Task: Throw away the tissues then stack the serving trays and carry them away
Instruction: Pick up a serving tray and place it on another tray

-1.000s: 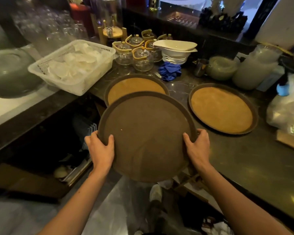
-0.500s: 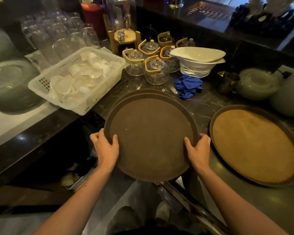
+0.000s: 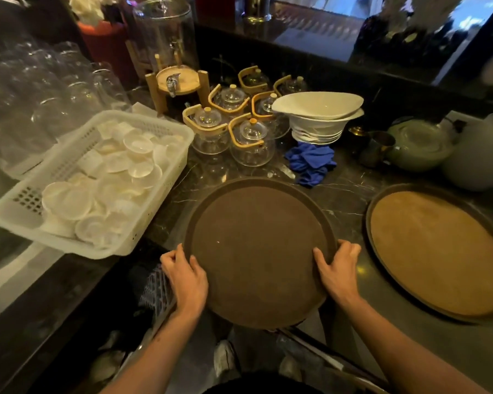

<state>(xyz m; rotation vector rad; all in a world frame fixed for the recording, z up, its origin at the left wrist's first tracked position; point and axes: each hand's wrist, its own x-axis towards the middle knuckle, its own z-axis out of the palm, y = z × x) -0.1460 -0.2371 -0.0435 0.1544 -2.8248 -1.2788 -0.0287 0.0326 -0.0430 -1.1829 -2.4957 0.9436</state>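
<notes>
A round dark brown serving tray (image 3: 256, 248) lies on the dark marble counter, its near edge jutting past the counter's front. It covers the tan-lined tray that lay there, which is hidden now. My left hand (image 3: 186, 280) grips its near-left rim and my right hand (image 3: 337, 270) its near-right rim, thumbs on top. Another round tray (image 3: 439, 251) with a tan lining lies flat on the counter to the right, apart from the held one. No tissues are visible on the trays.
A white plastic basket (image 3: 154, 220) of small white dishes sits left, overhanging the counter. Behind the trays stand several glass teapots (image 3: 251, 143), stacked white bowls (image 3: 319, 118), a blue cloth (image 3: 310, 163), a metal jug (image 3: 377, 149) and a glass drink dispenser (image 3: 165, 44). Upturned glasses (image 3: 54, 89) fill the far left.
Both hands pushed the dark tray forward and set it down over the tan-lined tray on the counter, hiding it. The view shifted left, so the right tray sits nearer the frame edge.
</notes>
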